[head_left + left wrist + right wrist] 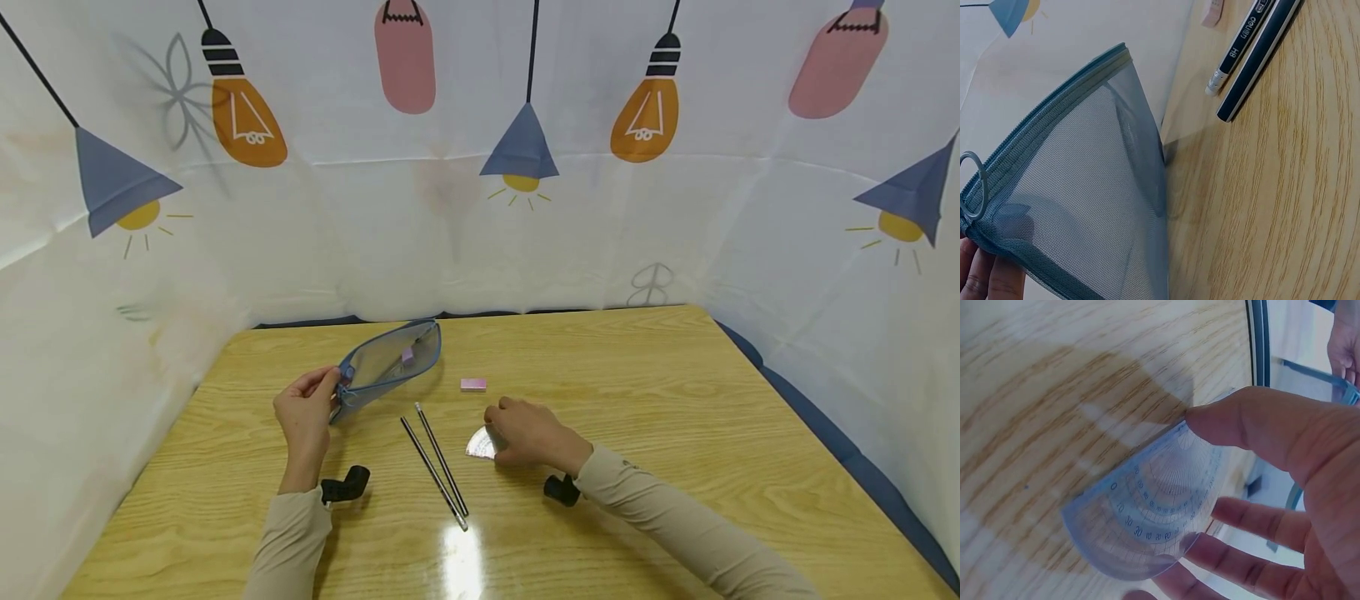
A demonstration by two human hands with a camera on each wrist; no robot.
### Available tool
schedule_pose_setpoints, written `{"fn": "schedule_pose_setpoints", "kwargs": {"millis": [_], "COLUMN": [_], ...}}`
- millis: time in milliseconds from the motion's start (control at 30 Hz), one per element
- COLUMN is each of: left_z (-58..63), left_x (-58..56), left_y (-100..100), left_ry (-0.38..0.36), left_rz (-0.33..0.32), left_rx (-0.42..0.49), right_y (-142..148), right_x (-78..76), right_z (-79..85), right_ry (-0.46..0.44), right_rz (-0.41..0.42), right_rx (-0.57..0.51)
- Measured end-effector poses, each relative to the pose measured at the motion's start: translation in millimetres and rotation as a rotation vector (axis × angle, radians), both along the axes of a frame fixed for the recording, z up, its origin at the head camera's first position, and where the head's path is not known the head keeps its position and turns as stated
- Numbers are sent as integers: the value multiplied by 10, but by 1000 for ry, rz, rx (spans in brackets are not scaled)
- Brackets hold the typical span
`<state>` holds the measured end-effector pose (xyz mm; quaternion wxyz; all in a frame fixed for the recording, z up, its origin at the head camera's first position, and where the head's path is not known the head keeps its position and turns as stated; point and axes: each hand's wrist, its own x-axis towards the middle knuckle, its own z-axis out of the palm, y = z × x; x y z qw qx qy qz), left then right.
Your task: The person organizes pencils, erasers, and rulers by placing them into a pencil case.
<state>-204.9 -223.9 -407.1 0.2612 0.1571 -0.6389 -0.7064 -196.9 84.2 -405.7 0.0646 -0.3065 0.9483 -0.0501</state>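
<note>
Beige sleeves [675, 529], 2 in all, reach in from the near side over a wood-grain table [600, 358]. At left, the left hand [306, 412] pinches the left end of 1 blue mesh zip pouch [386, 379]; right of centre, the right hand [531, 433] grips 1 clear protractor [1122, 525], thumb on its straight edge, fingertips along its curve. Held only by its rim, the thin plastic could slip free; the limp pouch, pinched at 1 end, could sag or fold if pushed. The 2 pencils [442, 460] between the hands could roll if a wrist brushes them. Also counted: 1 pink eraser [473, 385] farther off, 1 purple block [407, 356] behind mesh, unidentifiable, and 2 black wrist cameras [347, 485].
</note>
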Motion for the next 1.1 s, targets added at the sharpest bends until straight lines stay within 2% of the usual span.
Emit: {"fn": "schedule_pose_setpoints", "kwargs": {"millis": [633, 900, 1100], "left_z": [7, 4, 1], "left_x": [-13, 1, 8], "left_y": [5, 4, 2], "left_ry": [-4, 2, 12], "left_rz": [-3, -7, -11], "left_rx": [12, 9, 4], "right_y": [27, 31, 31], "right_x": [-12, -32, -77], "right_z": [-6, 14, 9], "right_ry": [-14, -20, -51], "right_rz": [75, 137, 166], "right_rx": [-69, -81, -97]}}
